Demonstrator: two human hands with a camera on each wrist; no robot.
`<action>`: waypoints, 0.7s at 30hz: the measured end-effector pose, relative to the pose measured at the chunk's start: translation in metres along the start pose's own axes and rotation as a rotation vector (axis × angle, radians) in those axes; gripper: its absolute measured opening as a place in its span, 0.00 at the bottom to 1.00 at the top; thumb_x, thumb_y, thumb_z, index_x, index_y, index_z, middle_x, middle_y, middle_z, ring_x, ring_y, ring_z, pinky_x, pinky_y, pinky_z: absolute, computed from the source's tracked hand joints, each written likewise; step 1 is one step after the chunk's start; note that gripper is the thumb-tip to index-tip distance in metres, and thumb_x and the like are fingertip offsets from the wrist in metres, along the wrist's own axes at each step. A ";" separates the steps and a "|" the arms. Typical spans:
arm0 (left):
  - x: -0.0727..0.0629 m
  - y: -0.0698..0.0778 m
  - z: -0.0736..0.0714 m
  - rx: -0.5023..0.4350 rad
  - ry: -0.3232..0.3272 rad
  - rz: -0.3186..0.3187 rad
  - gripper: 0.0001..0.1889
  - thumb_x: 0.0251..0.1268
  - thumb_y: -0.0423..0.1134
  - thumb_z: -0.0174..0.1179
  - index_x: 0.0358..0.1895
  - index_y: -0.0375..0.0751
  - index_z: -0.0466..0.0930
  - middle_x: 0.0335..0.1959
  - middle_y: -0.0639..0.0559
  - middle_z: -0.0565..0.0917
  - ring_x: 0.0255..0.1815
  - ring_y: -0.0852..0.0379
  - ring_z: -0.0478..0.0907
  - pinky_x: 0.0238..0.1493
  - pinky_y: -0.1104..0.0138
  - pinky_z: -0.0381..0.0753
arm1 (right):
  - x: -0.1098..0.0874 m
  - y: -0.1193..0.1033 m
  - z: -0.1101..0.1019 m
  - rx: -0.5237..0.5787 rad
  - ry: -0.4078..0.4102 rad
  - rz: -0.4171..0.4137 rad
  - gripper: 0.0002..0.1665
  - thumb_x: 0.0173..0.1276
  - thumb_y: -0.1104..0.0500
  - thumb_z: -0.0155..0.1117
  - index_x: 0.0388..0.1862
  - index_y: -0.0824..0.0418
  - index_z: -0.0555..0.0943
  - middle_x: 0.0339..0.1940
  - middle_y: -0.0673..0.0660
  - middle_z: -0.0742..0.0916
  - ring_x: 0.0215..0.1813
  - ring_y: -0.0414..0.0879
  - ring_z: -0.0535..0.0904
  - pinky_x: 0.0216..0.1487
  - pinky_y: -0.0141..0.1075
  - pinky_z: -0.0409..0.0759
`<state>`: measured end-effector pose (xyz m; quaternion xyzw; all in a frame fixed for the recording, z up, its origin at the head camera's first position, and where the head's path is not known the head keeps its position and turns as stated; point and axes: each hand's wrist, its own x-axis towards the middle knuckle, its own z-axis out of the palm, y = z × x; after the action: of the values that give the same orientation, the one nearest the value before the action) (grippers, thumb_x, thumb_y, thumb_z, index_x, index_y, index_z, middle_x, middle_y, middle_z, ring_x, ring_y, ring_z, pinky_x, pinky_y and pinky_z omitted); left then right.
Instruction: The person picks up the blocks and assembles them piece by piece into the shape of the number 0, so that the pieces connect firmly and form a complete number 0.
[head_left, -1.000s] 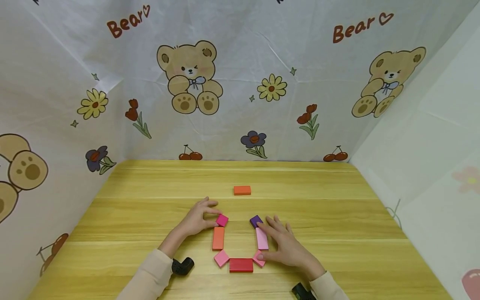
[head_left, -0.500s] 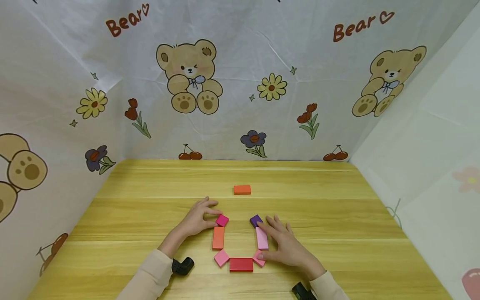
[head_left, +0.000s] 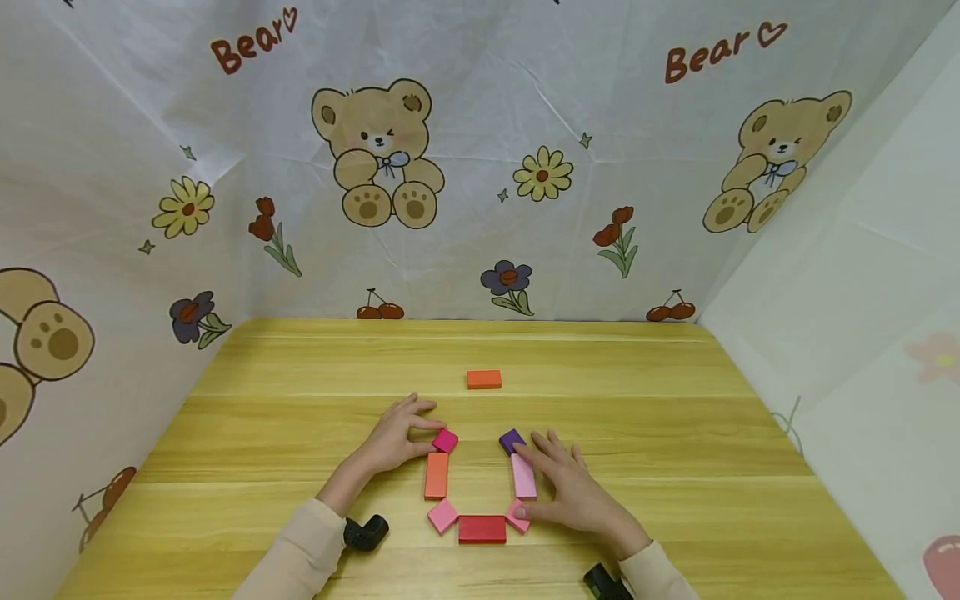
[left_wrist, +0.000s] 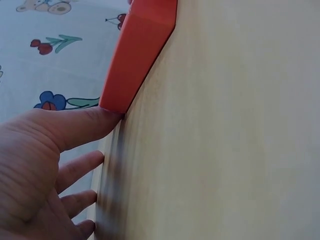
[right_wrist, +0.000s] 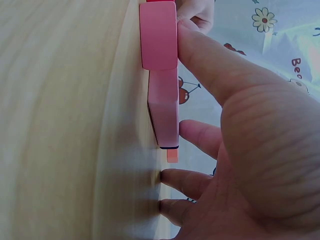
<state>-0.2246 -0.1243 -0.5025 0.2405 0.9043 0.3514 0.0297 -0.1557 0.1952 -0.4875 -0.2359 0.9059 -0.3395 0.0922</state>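
In the head view my left hand (head_left: 392, 437) touches a magenta block (head_left: 446, 441) at its left corner, index finger above and thumb below. In the left wrist view the thumb meets the end of an orange-red block (left_wrist: 140, 55); the magenta block is hidden there. My right hand (head_left: 566, 487) rests its thumb on a pink block (head_left: 517, 517) and its index fingertip on a purple block (head_left: 512, 441). Between these lies a light pink block (head_left: 524, 477), also seen in the right wrist view. Both hands have fairly straight, spread fingers.
A red block (head_left: 482, 529) lies nearest the person, with another pink block (head_left: 443, 517) at its left end. The blocks form a U open at the far side. Beyond it lies a lone orange block (head_left: 483, 380) on the wooden table (head_left: 637, 392). Printed cloth (head_left: 465, 242) hangs behind.
The magenta block has shifted very slightly to the right, with the left index fingertip following it. The right hand and the other blocks show no visible movement.
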 end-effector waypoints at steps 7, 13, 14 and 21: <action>0.000 0.001 0.000 0.000 0.008 0.003 0.16 0.57 0.36 0.69 0.51 0.43 0.86 0.67 0.39 0.73 0.75 0.31 0.53 0.71 0.34 0.49 | 0.001 -0.001 0.000 -0.006 0.003 0.005 0.51 0.56 0.38 0.72 0.74 0.55 0.66 0.77 0.70 0.61 0.79 0.70 0.44 0.70 0.73 0.35; -0.002 -0.003 -0.002 -0.045 -0.006 0.002 0.22 0.58 0.35 0.68 0.58 0.41 0.81 0.68 0.39 0.72 0.76 0.31 0.52 0.71 0.34 0.49 | 0.001 -0.001 0.001 -0.007 0.008 0.004 0.51 0.56 0.38 0.73 0.74 0.55 0.66 0.76 0.71 0.61 0.79 0.70 0.44 0.70 0.73 0.35; -0.002 -0.003 -0.003 -0.057 -0.008 -0.007 0.24 0.58 0.35 0.68 0.60 0.42 0.80 0.69 0.39 0.72 0.76 0.32 0.53 0.71 0.34 0.50 | 0.001 -0.001 0.001 -0.007 0.009 0.003 0.51 0.56 0.38 0.73 0.74 0.55 0.66 0.76 0.71 0.61 0.79 0.70 0.44 0.70 0.73 0.36; -0.010 0.001 -0.013 -0.193 0.023 -0.101 0.29 0.59 0.34 0.67 0.66 0.42 0.74 0.72 0.43 0.69 0.77 0.37 0.55 0.71 0.39 0.57 | 0.001 0.000 0.001 -0.003 0.008 0.004 0.51 0.55 0.38 0.73 0.74 0.54 0.66 0.77 0.70 0.61 0.79 0.69 0.44 0.70 0.72 0.36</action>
<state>-0.2185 -0.1361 -0.4928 0.1865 0.8777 0.4374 0.0602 -0.1560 0.1943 -0.4881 -0.2331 0.9071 -0.3390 0.0889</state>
